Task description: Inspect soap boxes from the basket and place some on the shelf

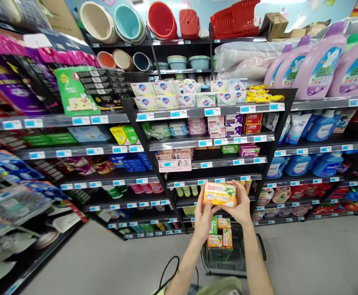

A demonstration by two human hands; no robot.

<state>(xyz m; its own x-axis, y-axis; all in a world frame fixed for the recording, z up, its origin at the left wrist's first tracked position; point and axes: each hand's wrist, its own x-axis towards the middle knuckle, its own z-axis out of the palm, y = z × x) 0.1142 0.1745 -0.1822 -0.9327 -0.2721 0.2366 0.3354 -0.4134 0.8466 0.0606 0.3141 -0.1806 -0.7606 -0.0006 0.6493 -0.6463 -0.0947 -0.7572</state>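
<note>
Between my two hands is an orange and white pack of bar soap (220,194), its printed front turned up toward me. My left hand (202,213) grips its left end, fingers closed around the edge. On the other end, my right hand (240,205) holds it with the fingers wrapped round the right side. Below them a dark grey shopping basket (238,256) stands on the floor, partly covered by my forearms. Several orange and green soap packs (220,234) lie in it. The pack is in front of a low shelf with yellow-green bottles (186,191).
Shelves ahead carry boxed soaps (166,96), with a bare-topped shelf (181,178) lower down. Large lilac detergent bottles (323,61) stand at the right. Racks of kitchen tools (43,237) jut out on the left. A black cable (168,272) hangs near my left arm.
</note>
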